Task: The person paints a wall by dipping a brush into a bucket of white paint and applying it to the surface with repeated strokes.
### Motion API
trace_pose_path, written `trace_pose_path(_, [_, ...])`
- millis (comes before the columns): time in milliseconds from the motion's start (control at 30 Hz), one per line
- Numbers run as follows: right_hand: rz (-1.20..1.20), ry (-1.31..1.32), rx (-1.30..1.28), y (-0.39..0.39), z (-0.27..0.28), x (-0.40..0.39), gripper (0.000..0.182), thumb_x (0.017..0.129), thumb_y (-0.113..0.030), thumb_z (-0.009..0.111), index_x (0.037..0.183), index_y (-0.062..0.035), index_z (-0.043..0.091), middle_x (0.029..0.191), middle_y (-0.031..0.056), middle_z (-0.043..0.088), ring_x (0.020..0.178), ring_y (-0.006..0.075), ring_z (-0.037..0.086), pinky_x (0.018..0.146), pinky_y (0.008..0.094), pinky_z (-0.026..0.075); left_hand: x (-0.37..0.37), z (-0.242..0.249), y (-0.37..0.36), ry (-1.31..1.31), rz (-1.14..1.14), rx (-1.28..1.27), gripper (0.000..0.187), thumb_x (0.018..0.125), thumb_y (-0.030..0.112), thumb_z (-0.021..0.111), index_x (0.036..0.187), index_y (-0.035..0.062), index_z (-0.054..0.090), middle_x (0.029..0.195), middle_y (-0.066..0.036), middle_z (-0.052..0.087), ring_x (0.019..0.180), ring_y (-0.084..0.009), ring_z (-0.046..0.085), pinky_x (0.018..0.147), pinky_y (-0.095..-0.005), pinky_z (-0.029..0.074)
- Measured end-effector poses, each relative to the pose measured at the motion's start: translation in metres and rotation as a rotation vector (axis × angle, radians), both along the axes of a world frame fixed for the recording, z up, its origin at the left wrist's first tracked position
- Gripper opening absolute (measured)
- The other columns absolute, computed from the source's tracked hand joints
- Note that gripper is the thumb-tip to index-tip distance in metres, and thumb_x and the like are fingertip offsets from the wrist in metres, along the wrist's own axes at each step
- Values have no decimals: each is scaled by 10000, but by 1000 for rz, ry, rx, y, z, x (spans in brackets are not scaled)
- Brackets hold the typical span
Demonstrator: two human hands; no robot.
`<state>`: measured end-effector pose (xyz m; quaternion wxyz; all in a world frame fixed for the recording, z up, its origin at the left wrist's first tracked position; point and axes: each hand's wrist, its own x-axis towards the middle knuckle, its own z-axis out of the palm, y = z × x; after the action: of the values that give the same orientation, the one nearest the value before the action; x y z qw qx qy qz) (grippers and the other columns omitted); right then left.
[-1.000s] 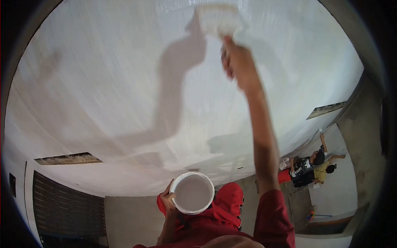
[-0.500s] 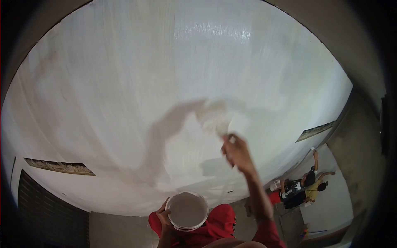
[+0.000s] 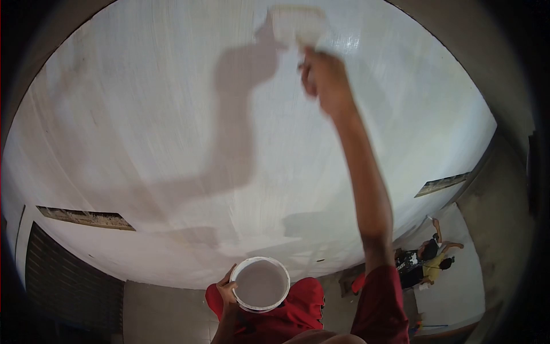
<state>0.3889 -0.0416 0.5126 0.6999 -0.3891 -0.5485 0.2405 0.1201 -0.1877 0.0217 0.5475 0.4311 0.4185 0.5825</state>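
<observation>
My right hand (image 3: 327,80) is closed round the handle of a wide flat paintbrush (image 3: 298,26). The arm stretches far up, and the pale brush head lies against the upper part of the white wall (image 3: 160,120), slightly blurred. Down at my lap, my left hand (image 3: 227,291) grips the left side of a white bucket (image 3: 285,298), its fingers at the rim. Greyish-white paint (image 3: 260,282) shows inside the bucket. Wet paint glints just right of the brush.
Two people, one in a black top (image 3: 408,261) and one in a yellow top (image 3: 432,269), work at another wall on the right. Vent openings (image 3: 86,218) (image 3: 442,184) break the wall at both sides. A dark shutter (image 3: 71,281) stands lower left.
My right hand has carried the brush from mid-wall up to near the top, straightening the arm. My left hand still holds the bucket at my lap.
</observation>
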Motion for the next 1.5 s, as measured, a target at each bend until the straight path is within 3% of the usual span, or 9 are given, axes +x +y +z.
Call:
trace_pose_path(367, [-50,71,-500,-46,-469,-5,354,1033,-323,500,885,-13,585,555,-7,475,350,63,393,319,246,288,-1,-1,-1,10,-4,11,708,613,118,451,1273,-81,608,1107,-172,694,959,-207,642,916,-313,493])
trace_pose_path(500, [-14,115,-610,-78,-435,0,368,1017,-306,521,800,-14,574,573,5,513,423,65,438,395,255,349,2,-7,-1,-96,-10,-44,671,657,135,448,1271,-79,610,1114,-180,692,949,-192,630,902,-288,484])
trace_pose_path(700, [-71,80,-229,-61,-206,16,435,1034,-338,499,724,-33,524,530,3,459,358,72,401,322,249,291,-1,2,-3,77,-23,18,668,680,148,430,1277,-108,585,1127,-196,689,1005,-229,643,929,-316,485])
trace_pose_path(767, [-76,35,-70,-46,-143,25,433,1013,-387,533,833,1,598,573,3,469,361,62,376,319,237,249,-3,-13,-4,250,22,313,502,742,162,448,1103,-109,668,1218,-255,646,1062,-270,655,926,-321,489])
trace_pose_path(867, [-83,38,-14,-28,-85,24,428,1010,-378,534,840,8,602,566,2,473,352,68,361,324,240,250,1,3,-3,345,20,332,431,764,163,466,1007,-124,678,1268,-292,606,1045,-257,666,872,-317,514])
trace_pose_path(967, [-66,103,-78,-14,-99,24,412,1008,-368,540,849,7,610,560,2,474,348,71,353,319,243,248,-1,-6,0,377,28,381,469,735,142,465,1059,-128,671,1259,-292,613,975,-223,676,815,-308,533])
trace_pose_path(1267, [-53,173,-643,-56,-445,8,437,1014,-379,526,796,-5,586,516,1,464,343,72,387,315,257,272,-3,-17,-1,-19,-9,-46,656,679,141,429,1263,-110,591,1153,-210,676,965,-211,641,886,-296,496])
trace_pose_path(1367, [-68,88,-740,-68,-464,5,446,1015,-358,514,766,6,582,499,7,473,363,77,425,343,272,316,-3,-10,-1,-7,-31,-16,697,677,141,422,1318,-96,559,1115,-173,684,989,-203,632,913,-296,482])
trace_pose_path(1500, [31,3,-567,-75,-345,-11,447,1024,-343,507,725,-14,552,495,1,463,351,71,399,341,257,299,-9,-11,-1,97,-31,-14,697,680,149,430,1314,-116,548,1172,-205,665,1022,-227,631,938,-317,478])
